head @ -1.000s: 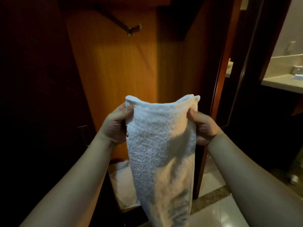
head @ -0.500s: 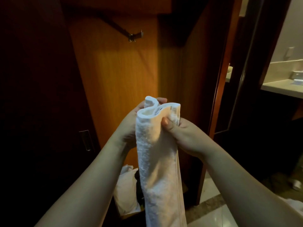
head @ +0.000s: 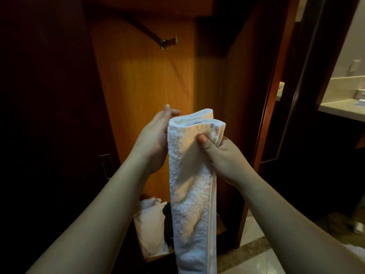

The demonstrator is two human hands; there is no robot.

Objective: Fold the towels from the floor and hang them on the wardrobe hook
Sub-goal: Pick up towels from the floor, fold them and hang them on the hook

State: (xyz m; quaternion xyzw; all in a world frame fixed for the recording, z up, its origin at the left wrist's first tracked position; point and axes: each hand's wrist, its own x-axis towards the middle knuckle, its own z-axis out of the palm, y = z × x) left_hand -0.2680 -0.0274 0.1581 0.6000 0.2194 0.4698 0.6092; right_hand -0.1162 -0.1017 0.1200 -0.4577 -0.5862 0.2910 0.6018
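Your right hand (head: 221, 155) pinches towel (head: 192, 175) top | left hand (head: 154, 135) flat against it | towel hangs vertical | hook (head: 167, 42) at 12 o'clock, above both hands

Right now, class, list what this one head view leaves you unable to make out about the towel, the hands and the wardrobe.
- Towel: its lower end is cut off by the bottom edge of the head view.
- Left hand: its fingertips lie behind the towel; contact unclear.
- Right hand: only the thumb shows in front; the towel hides the fingers.
- Wardrobe left side: lost in darkness.
- White bundle below: too dim to identify.
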